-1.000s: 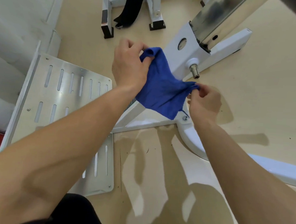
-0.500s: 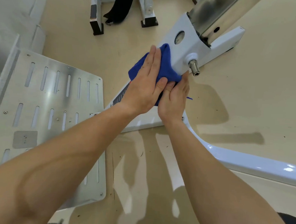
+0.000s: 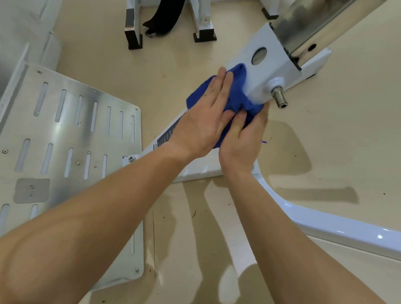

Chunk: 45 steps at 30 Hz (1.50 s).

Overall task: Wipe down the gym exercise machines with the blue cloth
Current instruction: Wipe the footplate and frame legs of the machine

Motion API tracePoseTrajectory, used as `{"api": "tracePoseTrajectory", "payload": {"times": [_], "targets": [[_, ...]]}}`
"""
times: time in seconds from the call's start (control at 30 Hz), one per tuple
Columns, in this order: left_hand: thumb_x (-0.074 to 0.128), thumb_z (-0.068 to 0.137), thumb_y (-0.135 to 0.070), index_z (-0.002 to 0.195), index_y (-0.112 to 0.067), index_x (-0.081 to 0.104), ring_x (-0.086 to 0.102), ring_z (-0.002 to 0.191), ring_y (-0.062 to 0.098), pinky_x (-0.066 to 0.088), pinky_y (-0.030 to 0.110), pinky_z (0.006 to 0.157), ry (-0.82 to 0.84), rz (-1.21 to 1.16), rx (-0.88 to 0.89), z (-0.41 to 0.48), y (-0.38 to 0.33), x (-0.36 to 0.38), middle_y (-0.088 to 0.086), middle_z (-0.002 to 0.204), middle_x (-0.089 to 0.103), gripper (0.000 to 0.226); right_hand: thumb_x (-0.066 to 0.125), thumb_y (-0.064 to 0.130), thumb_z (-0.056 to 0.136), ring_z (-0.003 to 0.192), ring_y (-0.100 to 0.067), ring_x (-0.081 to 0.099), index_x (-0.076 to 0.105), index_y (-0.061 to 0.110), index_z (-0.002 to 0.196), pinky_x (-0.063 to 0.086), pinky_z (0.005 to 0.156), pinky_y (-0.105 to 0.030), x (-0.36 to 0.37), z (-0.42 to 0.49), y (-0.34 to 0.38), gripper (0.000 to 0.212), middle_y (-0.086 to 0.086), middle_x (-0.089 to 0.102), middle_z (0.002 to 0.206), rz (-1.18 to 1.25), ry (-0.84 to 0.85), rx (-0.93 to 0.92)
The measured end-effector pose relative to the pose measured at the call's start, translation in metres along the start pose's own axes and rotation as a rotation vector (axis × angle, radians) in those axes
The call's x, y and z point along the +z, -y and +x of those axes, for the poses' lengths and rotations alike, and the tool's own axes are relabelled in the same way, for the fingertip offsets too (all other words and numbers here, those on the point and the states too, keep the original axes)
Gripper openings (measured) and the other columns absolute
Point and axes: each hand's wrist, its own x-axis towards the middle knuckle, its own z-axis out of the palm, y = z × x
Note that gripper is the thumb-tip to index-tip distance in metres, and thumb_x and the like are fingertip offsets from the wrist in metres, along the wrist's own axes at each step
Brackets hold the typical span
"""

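Fingers (image 3: 220,88) of your left hand (image 3: 200,127) lie straight, pressing the blue cloth (image 3: 239,94) on the white machine (image 3: 269,72) at 1 o'clock. Your right hand (image 3: 243,141) curls round its bunched end. Rub hard, and mind the metal pin (image 3: 279,99). A second ago the cloth hung stretched between both hands.

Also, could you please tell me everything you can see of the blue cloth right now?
The blue cloth is deep blue, soft-looking fabric, bunched and creased, with a loose thread at its right. It lies pressed against the white machine bracket. The left hand presses flat on it; the right hand grips its bunched lower end.
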Motion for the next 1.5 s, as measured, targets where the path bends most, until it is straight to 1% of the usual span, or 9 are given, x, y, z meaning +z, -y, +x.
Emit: {"api": "tracePoseTrajectory", "payload": {"times": [0.2, 0.4, 0.63, 0.83, 0.97, 1.1, 1.23, 1.37, 1.5], "targets": [[0.036, 0.106, -0.025, 0.156, -0.009, 0.009, 0.01, 0.149, 0.007, 0.027, 0.012, 0.106, 0.052, -0.022, -0.077, -0.04, 0.045, 0.006, 0.007, 0.165, 0.004, 0.06, 0.059, 0.035, 0.096, 0.108, -0.012, 0.056, 0.061, 0.018, 0.126, 0.046, 0.099, -0.028, 0.016, -0.049, -0.007, 0.035, 0.002, 0.052, 0.123, -0.101, -0.039, 0.25], [0.03, 0.106, -0.034, 0.158, -0.016, 0.004, 0.013, 0.15, 0.009, 0.038, 0.024, 0.102, 0.096, -0.003, -0.183, -0.063, 0.07, 0.012, 0.0, 0.166, 0.0, 0.06, 0.036, 0.028, 0.106, 0.077, 0.013, 0.058, 0.058, 0.024, 0.114, 0.042, 0.068, -0.006, 0.036, -0.058, -0.015, 0.023, 0.018, 0.063, 0.091, 0.044, 0.06, 0.373], [0.027, 0.105, -0.041, 0.157, -0.026, 0.014, 0.025, 0.147, 0.031, 0.044, 0.038, 0.099, -0.009, 0.091, -0.115, -0.037, 0.052, 0.019, 0.014, 0.163, 0.014, 0.056, 0.03, 0.024, 0.108, 0.083, 0.005, 0.059, 0.053, 0.02, 0.107, 0.043, 0.075, -0.012, 0.038, -0.037, -0.022, 0.024, 0.012, 0.063, 0.096, 0.051, -0.027, 0.272], [0.029, 0.105, -0.039, 0.153, -0.01, 0.028, 0.031, 0.144, 0.036, 0.046, 0.048, 0.104, -0.085, 0.037, -0.082, -0.061, 0.081, 0.042, 0.022, 0.157, 0.028, 0.057, 0.023, 0.034, 0.108, 0.071, 0.002, 0.059, 0.058, 0.015, 0.102, 0.048, 0.07, -0.022, 0.054, -0.054, -0.054, 0.04, 0.01, 0.064, 0.082, 0.025, 0.053, 0.322], [0.031, 0.105, -0.036, 0.154, -0.008, 0.024, 0.033, 0.144, 0.034, 0.047, 0.042, 0.101, -0.044, 0.082, -0.143, -0.096, 0.109, 0.05, 0.019, 0.157, 0.03, 0.057, 0.024, 0.027, 0.109, 0.068, 0.009, 0.057, 0.053, 0.015, 0.1, 0.043, 0.063, -0.011, 0.062, -0.081, -0.077, 0.033, 0.01, 0.06, 0.082, -0.043, 0.23, 0.348], [0.033, 0.105, -0.031, 0.155, -0.007, 0.021, 0.032, 0.143, 0.035, 0.042, 0.041, 0.104, -0.009, 0.1, -0.215, -0.117, 0.121, 0.05, 0.019, 0.157, 0.029, 0.057, 0.027, 0.033, 0.108, 0.095, -0.011, 0.065, 0.053, 0.029, 0.106, 0.054, 0.09, -0.041, 0.064, -0.095, -0.086, 0.026, 0.005, 0.067, 0.103, -0.035, 0.391, 0.393], [0.032, 0.106, -0.031, 0.155, -0.008, 0.019, 0.032, 0.143, 0.034, 0.043, 0.042, 0.107, 0.018, 0.053, -0.195, -0.101, 0.107, 0.041, 0.018, 0.157, 0.029, 0.056, 0.029, 0.031, 0.108, 0.086, 0.009, 0.062, 0.047, 0.038, 0.102, 0.052, 0.082, -0.022, 0.057, -0.079, -0.071, 0.021, 0.02, 0.063, 0.096, 0.052, 0.281, 0.353], [0.031, 0.105, -0.034, 0.156, -0.01, 0.016, 0.019, 0.15, 0.028, 0.031, 0.033, 0.113, 0.026, 0.025, -0.187, -0.101, 0.111, 0.039, 0.014, 0.161, 0.023, 0.059, 0.03, 0.036, 0.107, 0.086, -0.001, 0.065, 0.048, 0.04, 0.1, 0.056, 0.085, -0.041, 0.059, -0.075, -0.076, 0.02, 0.021, 0.065, 0.091, -0.001, 0.253, 0.286], [0.033, 0.101, -0.032, 0.156, -0.008, 0.015, 0.022, 0.148, 0.03, 0.036, 0.034, 0.108, 0.071, 0.088, -0.244, -0.124, 0.127, 0.045, 0.017, 0.16, 0.024, 0.062, 0.03, 0.032, 0.108, 0.089, -0.004, 0.064, 0.048, 0.03, 0.109, 0.055, 0.084, -0.034, 0.07, -0.095, -0.097, 0.019, 0.017, 0.063, 0.097, -0.033, 0.343, 0.319]]}}
